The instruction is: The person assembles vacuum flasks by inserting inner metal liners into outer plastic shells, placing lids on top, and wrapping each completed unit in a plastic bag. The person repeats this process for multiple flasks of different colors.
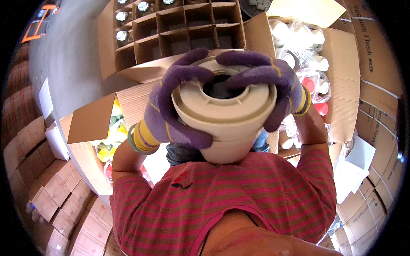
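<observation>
While both gloved hands clamp it, the cream plastic flask base (226, 115) sits raised at chest height, close under the camera: the left hand (171, 109) wraps its left side, the right hand (273, 91) curls over its upper rim. This looks like a fitting or checking step; any further move would call for a firm, even grip. Beyond it lie a divided carton (179, 30) and a carton of bagged white parts (337, 72). The base's lower end is hidden behind the striped shirt (222, 200).

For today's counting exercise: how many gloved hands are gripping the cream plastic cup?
2. The left hand wraps the cream plastic cup on its left side; the right hand grips its right rim.
</observation>
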The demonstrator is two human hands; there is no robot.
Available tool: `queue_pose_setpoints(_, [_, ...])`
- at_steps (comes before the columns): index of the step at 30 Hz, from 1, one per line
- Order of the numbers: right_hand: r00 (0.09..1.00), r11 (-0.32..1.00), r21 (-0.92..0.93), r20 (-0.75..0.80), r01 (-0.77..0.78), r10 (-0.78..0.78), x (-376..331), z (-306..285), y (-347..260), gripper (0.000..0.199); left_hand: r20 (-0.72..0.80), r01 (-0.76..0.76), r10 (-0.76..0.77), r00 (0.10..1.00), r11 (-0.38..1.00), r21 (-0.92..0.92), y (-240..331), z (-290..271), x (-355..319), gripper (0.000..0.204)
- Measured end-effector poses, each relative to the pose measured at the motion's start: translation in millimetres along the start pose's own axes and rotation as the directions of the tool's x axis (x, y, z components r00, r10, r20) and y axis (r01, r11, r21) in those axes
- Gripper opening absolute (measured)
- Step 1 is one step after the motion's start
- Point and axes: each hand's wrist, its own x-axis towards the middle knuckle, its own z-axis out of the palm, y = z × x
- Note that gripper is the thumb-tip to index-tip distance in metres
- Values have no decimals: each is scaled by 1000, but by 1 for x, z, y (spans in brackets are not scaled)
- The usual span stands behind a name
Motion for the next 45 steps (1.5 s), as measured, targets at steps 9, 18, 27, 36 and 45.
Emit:
queue_pose_setpoints(9, [970,948,265,-117,-176,212,3,2,16,58,-54,39,-44,998,996,-77,-20,-13,18,77])
queue_pose_setpoints(18, [545,823,320,-838,469,15,-46,-16,-14,95,-436,-239,131,891,949,-204,0,-25,-6,67])
queue_pose_setpoints(27, [511,893,-408,-736,188,-444,-21,-11,-53,89,-569,-323,-402,717,532,-783,-107,-96,30,72])
queue_pose_setpoints(36, [854,863,-479,-371,161,-365,41,17,-38,64,-180,-227,156,971,383,-895,-74,15,57,73])
queue_pose_setpoints(45, [880,878,-200,-302,-435,367,48,-22,-19,33,-106,-318,306,946,939,-132,-57,-8,37,78])
